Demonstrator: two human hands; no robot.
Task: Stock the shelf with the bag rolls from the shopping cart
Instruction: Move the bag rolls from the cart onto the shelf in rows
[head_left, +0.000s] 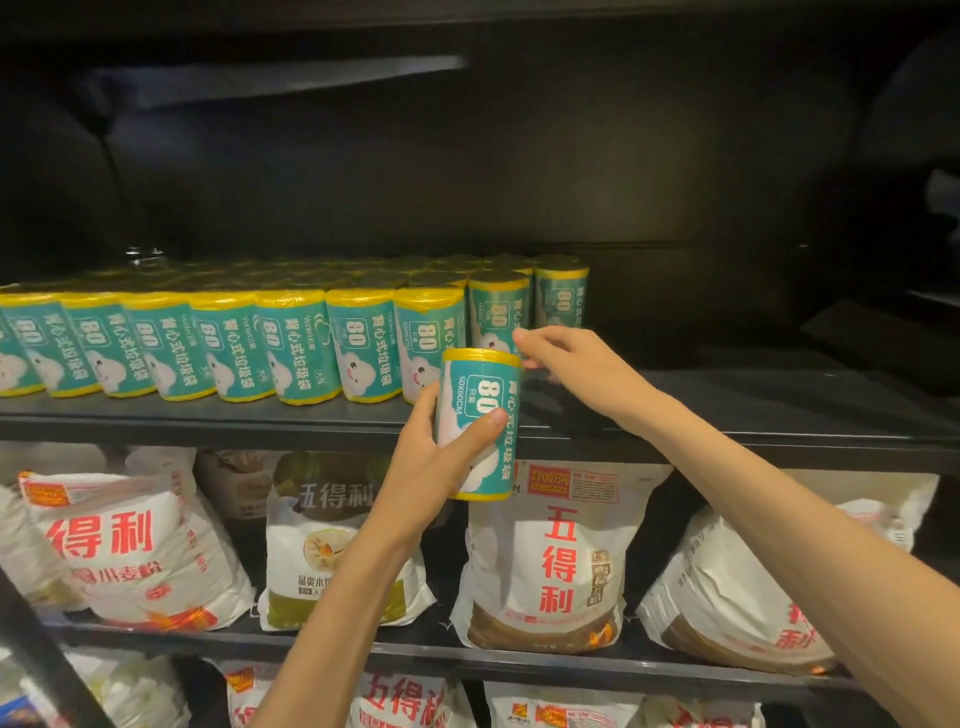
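Observation:
My left hand (441, 462) grips an upright teal bag roll with yellow ends (480, 415), held just in front of the dark shelf's front edge (208, 421). On that shelf stand several rows of the same rolls (291, 348), filling its left and middle part. The rightmost rolls (561, 299) stand further back. My right hand (571, 364) reaches over the shelf, fingers loosely extended. Its fingertips are at the shelved roll (498, 314) behind the held one, and its thumb is close to the held roll's top rim. It holds nothing.
The shelf board to the right of the rolls (753, 400) is bare and dark. Below it, white flour bags (550, 561) with red lettering fill two lower shelves. A dark shelf underside (467, 130) hangs above. The shopping cart is out of view.

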